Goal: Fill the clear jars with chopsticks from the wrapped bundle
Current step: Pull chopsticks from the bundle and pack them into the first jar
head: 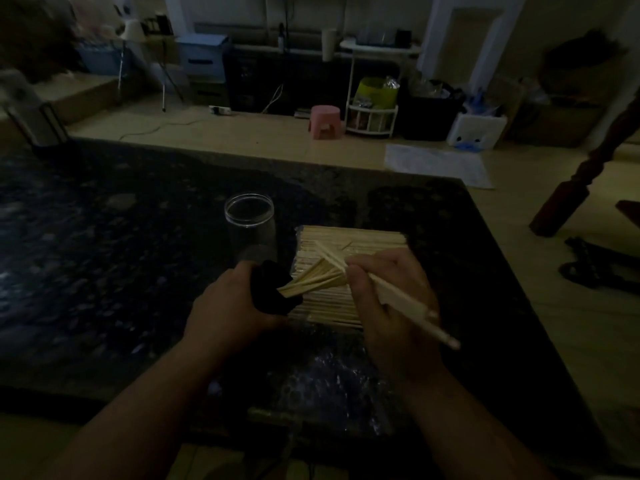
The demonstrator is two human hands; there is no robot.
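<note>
- The left hand (225,306) curled its fingers around a dark object (270,289) (too dim to identify) low on the black table (104,237).
- Just beyond that hand, a clear jar (249,237) stood upright and looked empty, with no chopsticks in it yet.
- A handful of chopsticks (311,280) fanned out between the two hands, its thin tips meeting the dark object and its thick ends sticking out past the right wrist.
- The bundle (353,244), the source of the sticks, lay flat on the table beneath the fan and just right of the jar. Its wrap was hard to make out in the gloom.
- The right hand (394,306) pinched the handful tightly, thumb on top and fingers closed beneath.
- Judged from this moment, the splayed tips were the main risk. Sticks that spread this wide could catch the jar's rim instead of dropping in, or slide out of the pinch and scatter over the bundle.
- The jar stood close enough to the left hand that a careless swing of the long sticks might tip it, and the poor light would make aiming harder.
</note>
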